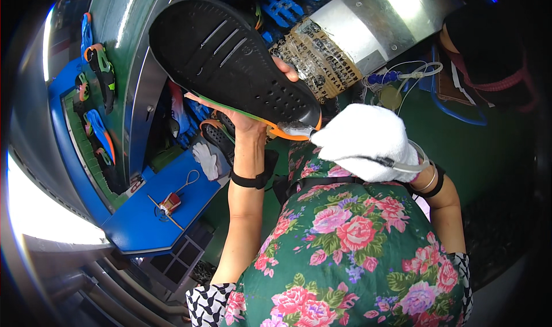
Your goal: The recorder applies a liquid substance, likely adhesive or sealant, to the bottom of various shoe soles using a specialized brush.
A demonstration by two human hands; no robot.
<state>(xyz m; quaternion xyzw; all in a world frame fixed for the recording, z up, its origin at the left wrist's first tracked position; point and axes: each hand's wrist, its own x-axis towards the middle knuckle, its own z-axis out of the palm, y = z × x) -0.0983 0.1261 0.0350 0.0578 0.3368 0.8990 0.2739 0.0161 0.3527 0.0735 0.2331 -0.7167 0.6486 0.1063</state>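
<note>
In front of me a large black shoe sole (218, 68), with a green and orange edge and rows of small holes, is tilted in the air. My left hand (246, 123) is closed around its middle, palm beneath and a fingertip showing over the far edge. A white towelling cover (365, 140) wraps my right hand, so its fingers are hidden. From the cover's tip a small pale-bristled brush (296, 128) touches the sole's orange-edged end, where a whitish patch shows. Along the cover runs a thin hose (417, 163).
On the left, shoes (101, 74) rest on a green belt machine. The blue table (144, 223) bears a white glove (206, 159) and a red-and-white tool (170, 202). Ahead stand a taped metal panel (368, 31) and blue shoe parts. At the right hang tubes (417, 71) beside another person.
</note>
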